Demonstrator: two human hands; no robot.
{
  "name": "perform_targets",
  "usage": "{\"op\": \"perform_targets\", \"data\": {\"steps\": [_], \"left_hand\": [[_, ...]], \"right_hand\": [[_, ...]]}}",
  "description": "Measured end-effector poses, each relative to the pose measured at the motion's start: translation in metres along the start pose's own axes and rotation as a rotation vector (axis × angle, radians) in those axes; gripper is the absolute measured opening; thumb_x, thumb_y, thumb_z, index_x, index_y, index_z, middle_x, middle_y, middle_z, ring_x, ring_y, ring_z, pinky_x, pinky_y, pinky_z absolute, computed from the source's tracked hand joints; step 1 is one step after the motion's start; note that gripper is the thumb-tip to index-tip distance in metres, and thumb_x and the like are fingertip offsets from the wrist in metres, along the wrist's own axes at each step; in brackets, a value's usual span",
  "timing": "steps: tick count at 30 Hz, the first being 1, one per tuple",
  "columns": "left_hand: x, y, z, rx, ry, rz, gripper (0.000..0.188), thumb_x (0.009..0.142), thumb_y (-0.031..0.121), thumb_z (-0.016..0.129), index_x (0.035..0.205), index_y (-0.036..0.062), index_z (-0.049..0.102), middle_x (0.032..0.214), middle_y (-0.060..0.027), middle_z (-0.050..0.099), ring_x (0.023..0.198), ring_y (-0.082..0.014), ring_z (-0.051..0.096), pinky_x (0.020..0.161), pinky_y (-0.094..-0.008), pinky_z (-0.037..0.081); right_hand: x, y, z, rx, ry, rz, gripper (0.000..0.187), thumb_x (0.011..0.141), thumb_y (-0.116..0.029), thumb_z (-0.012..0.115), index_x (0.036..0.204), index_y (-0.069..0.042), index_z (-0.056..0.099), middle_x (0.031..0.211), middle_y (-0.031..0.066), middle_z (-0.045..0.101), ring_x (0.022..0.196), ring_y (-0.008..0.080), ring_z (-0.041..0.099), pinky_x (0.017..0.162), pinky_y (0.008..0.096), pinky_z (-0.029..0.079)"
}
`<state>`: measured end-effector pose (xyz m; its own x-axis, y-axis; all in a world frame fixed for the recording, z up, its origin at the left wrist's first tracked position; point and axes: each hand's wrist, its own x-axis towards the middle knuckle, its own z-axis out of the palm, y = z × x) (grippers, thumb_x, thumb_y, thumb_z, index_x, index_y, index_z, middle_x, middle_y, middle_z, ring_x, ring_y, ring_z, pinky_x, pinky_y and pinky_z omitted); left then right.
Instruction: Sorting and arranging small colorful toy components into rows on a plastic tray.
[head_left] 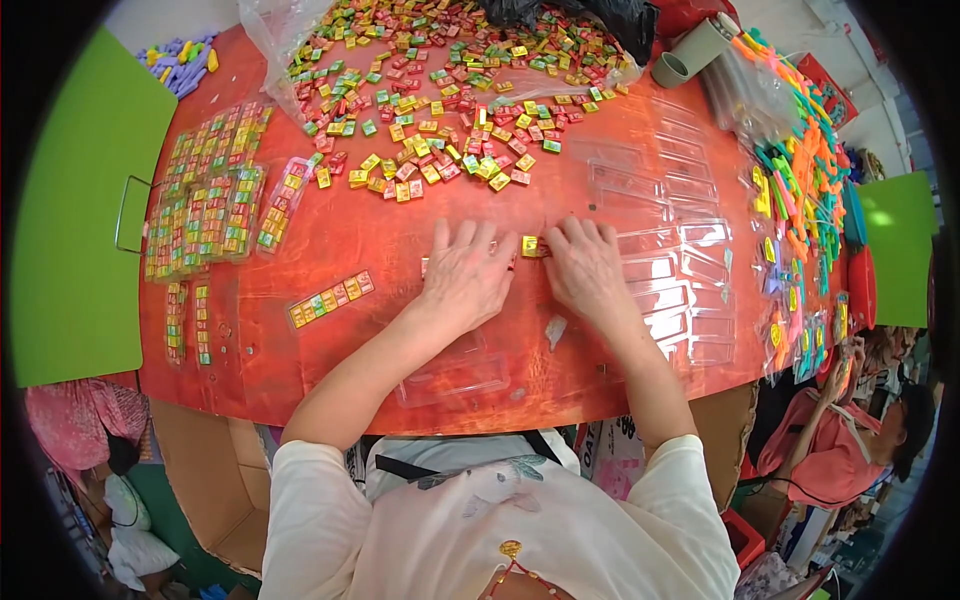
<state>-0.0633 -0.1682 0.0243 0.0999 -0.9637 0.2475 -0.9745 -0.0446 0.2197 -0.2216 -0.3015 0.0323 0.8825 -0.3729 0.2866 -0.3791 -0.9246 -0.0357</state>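
Our left hand [466, 272] and right hand [586, 268] curve half-open over small, rectangular blocks [530, 246] on the shiny red worktop [400, 235], but their grip we cannot tell.

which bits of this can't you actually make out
All in the head view:
- Exact count of small blocks at the hands: the left grip and right grip cover some.
- Markings on those blocks: too small to read.
- Full extent of the black bag: cut off by the top edge.
- Whether the co-worker holds anything: too small, near the rim.
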Motion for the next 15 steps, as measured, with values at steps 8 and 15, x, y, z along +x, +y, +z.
{"op": "perform_targets", "data": {"steps": [8, 15], "left_hand": [[-0.036, -0.04, -0.055, -0.076, -0.156, -0.218, 0.071, 0.081, 0.021, 0.075, 0.146, 0.0101, 0.047, 0.135, -0.018, 0.049, 0.122, -0.0372, 0.051, 0.097, -0.0491, 0.045], [-0.043, -0.049, -0.046, -0.111, -0.255, -0.264, 0.069, 0.083, 0.018, 0.075, 0.144, 0.0067, 0.045, 0.127, -0.0177, 0.05, 0.113, -0.0372, 0.058, 0.09, -0.0466, 0.053]], "right_hand": [[0.005, -0.003, 0.002, 0.028, -0.055, 0.005, 0.02, 0.08, -0.016, 0.066, 0.098, -0.007, 0.063, 0.097, 0.0109, 0.059, 0.097, 0.0287, 0.058, 0.09, 0.0432, 0.042], [0.01, -0.02, -0.004, 0.113, -0.013, -0.071, 0.047, 0.081, -0.028, 0.075, 0.121, -0.007, 0.06, 0.11, 0.0095, 0.056, 0.104, 0.0276, 0.055, 0.09, 0.0431, 0.042]]}}
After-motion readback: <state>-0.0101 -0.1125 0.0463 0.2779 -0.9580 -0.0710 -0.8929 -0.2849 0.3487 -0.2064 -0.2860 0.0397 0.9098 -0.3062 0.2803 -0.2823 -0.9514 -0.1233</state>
